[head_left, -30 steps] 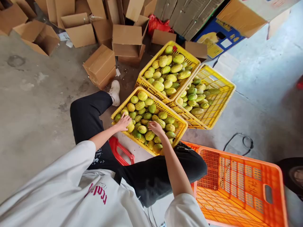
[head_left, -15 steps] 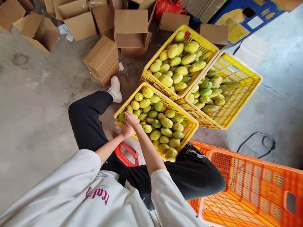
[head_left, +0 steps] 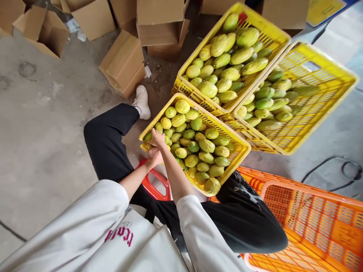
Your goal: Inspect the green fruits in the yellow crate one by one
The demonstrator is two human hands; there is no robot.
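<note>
Both my hands are together at the left end of the nearest yellow crate (head_left: 235,162), which is full of green-yellow papayas (head_left: 206,146). My right hand (head_left: 157,139) is closed over the crate's left corner, beside a green papaya (head_left: 148,136). Just below it, my left hand (head_left: 154,156) is closed near the front rim. The fingers of both hands are largely hidden from above, so what they hold does not show. Between my legs, below the crate, is a red plastic frame (head_left: 157,185).
Two more yellow crates of papayas stand behind, one fuller (head_left: 280,34) and one partly filled (head_left: 320,132). An orange crate (head_left: 312,200) sits to my right, near a black cable (head_left: 337,162). Open cardboard boxes (head_left: 123,62) are scattered at the back left.
The view has tilted down and shifted, so the crates look larger and farther right. My hands stay at the same crate corner, with the right fingers slightly more curled.
</note>
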